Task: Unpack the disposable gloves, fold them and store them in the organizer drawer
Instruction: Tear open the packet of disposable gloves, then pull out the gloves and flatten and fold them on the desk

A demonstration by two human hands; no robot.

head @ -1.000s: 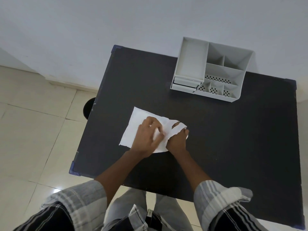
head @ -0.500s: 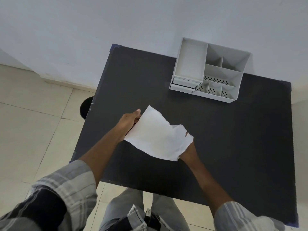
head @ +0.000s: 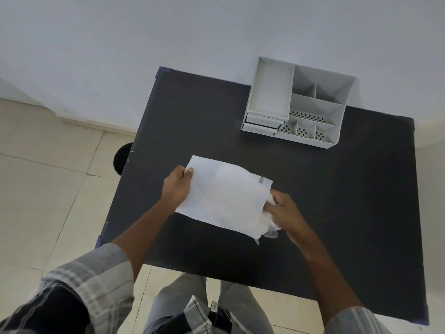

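While the left hand [head: 177,188] pinches the left edge of a white paper packet [head: 224,196] between thumb and fingers, the head view shows the packet raised at a slant above the black surface [head: 337,213], its far left corner higher in frame than its right end. At that right, open end the right hand [head: 286,210] has its fingers pushed into the mouth of the packet, closed around a bunch of thin, translucent disposable gloves [head: 267,227] that spills out just below the packet's lower right corner. A small dark mark, perhaps a staple, sits at the packet's upper right corner. Well apart from both hands, at the far right of the surface and close to the pale wall [head: 168,32], stands a white desk organizer [head: 298,102] with open compartments on top and two shut drawers [head: 261,122] stacked at its front left. Plaid sleeves [head: 96,273] cover the person's forearms near the bottom of the frame, and a tiled floor [head: 48,189] lies to the left.
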